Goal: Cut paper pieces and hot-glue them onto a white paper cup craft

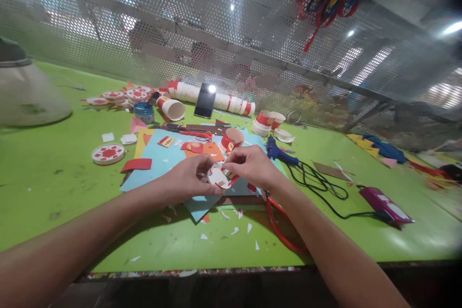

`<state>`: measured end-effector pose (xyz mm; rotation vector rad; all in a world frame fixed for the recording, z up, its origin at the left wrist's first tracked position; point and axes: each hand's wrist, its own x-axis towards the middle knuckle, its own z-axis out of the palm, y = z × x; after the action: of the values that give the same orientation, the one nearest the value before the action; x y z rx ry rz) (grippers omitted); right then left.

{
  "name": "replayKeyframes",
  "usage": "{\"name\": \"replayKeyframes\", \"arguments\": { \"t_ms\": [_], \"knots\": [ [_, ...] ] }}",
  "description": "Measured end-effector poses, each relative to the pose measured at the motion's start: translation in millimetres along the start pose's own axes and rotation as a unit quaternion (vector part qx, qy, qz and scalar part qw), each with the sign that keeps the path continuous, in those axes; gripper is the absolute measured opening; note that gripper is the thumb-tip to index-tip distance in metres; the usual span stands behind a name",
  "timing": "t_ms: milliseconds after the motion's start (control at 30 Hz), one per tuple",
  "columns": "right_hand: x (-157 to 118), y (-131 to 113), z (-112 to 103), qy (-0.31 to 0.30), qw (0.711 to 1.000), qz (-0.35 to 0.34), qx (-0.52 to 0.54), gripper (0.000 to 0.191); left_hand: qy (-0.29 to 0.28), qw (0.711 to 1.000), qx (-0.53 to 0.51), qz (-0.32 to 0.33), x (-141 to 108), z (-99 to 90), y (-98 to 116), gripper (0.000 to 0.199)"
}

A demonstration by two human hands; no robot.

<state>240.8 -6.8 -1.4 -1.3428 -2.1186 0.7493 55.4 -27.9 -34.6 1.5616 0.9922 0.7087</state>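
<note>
Between my hands is a small round white paper cup piece [218,178] with red parts along its rim. My left hand [191,175] grips its left side, fingers curled over the edge and thumb below. On the far right side of the piece, my right hand [249,166] pinches the rim; the exact bit between its fingertips is hidden. Just behind stands a cut red-and-white paper cup [233,139]. Under the hands lie light blue paper sheets [162,156] with an orange scrap and a red cut-out [192,147]. Red-handled scissors [277,226] lie beneath my right forearm.
A blue glue gun [279,150] with a black cord runs to a purple power strip [386,204]. A phone [205,101] leans on a row of stacked paper cups [231,102]. A blue jar [143,112] and a red-patterned disc [108,153] stand left on the green table [54,178].
</note>
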Motion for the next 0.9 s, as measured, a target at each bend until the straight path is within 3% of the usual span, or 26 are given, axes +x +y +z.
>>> {"name": "replayKeyframes", "arguments": {
  "t_ms": [367, 900],
  "knots": [
    [-3.3, -2.2, 2.9, 0.031, 0.995, -0.046, -0.080, 0.013, 0.000, 1.000, 0.024, 0.007, 0.9, -1.0, -1.4, 0.046],
    [-2.6, -1.8, 2.2, 0.013, 0.998, -0.015, -0.062, 0.011, -0.011, 0.999, 0.021, 0.023, 1.5, -2.1, -3.3, 0.045]
  ]
}}
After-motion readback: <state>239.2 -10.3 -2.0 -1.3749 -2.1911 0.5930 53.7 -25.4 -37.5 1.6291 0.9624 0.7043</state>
